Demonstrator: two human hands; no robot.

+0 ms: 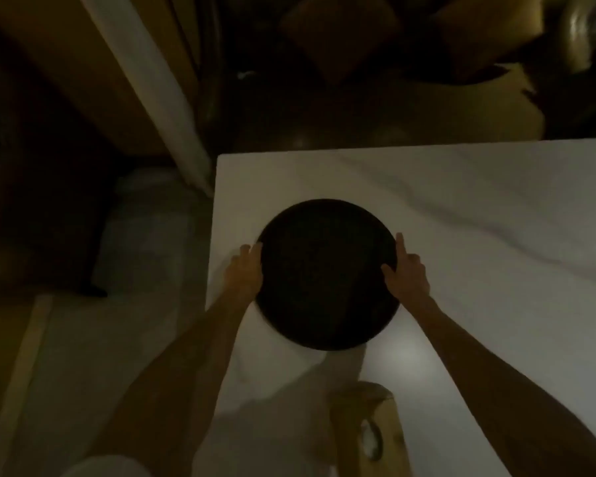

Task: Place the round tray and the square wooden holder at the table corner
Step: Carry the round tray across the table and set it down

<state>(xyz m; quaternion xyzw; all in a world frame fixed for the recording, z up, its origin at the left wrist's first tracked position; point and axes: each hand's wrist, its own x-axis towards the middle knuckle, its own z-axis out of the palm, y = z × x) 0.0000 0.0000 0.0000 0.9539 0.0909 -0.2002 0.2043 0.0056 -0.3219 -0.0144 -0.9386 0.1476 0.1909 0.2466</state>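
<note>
**Round tray held at far-left table corner**

Dark round tray sits near the far-left corner of the white table. Left hand and right hand clasp its opposite rims. Wooden holder stands nearer, apart from tray. Lighting dim.

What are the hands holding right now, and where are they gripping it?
Both hands hold the round tray by its rim: the left hand on its left edge, the right hand on its right edge, near the table corner.

White table: dark round tray near corner; wooden holder nearer.
</note>
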